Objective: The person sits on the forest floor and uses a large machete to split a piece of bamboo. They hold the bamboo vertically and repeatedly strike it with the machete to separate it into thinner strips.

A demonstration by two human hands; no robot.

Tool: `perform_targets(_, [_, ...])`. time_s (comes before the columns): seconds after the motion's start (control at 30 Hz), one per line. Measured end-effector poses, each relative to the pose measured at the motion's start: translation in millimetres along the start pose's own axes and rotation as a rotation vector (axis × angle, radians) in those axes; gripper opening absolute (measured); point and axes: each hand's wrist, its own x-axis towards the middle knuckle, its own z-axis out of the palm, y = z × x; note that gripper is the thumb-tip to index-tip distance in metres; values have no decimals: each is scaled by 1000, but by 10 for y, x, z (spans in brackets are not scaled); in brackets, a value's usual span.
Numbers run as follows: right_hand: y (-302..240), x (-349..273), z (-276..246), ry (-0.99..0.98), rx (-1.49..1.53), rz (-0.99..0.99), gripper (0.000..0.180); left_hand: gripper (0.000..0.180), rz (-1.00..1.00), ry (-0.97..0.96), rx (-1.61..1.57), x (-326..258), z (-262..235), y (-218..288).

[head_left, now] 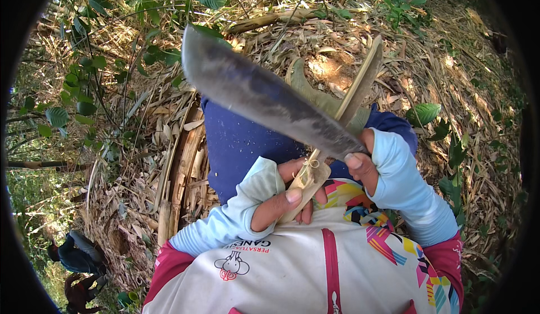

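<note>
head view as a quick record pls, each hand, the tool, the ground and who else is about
left hand: grips a pale wooden piece
right hand: grips a machete at its near end, handle hidden
machete angle: tip toward upper left, crossing over the wooden piece; contact cannot be told
ground: dry leaves
others: two people, lower left

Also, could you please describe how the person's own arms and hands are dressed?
Light blue sleeves cover both forearms and reach onto the left hand and right hand, leaving the visible fingers uncovered. Farther up, magenta sleeves show; the right one carries small pale marks.
</note>
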Motion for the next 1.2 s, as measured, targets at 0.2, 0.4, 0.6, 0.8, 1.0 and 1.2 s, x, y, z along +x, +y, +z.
perform_targets(0.2, [-65, 28, -83, 110, 132, 128, 38, 74, -20, -12, -50, 23, -6, -19])
perform_targets(0.4, [-93, 69, -59, 81, 102, 107, 32, 75, -20, -6, -49, 13, 5, 1])
perform_targets(0.6, [-183, 142, -60, 83, 47, 79, 27, 74, 7, -12, -50, 20, -7, -44])
perform_targets(0.8, [-188, 129, -33, 32, 45, 79, 27, 73, 33, -9, -49, 16, -9, -55])
perform_targets(1.0, [-134, 88, 5, -22, -100, -24, 28, 72, 37, -1, -37, 8, -18, -63])
perform_targets(1.2, [-118, 75, -2, -78, -73, -61, 31, 68, 82, 11, -21, 15, -3, -98])
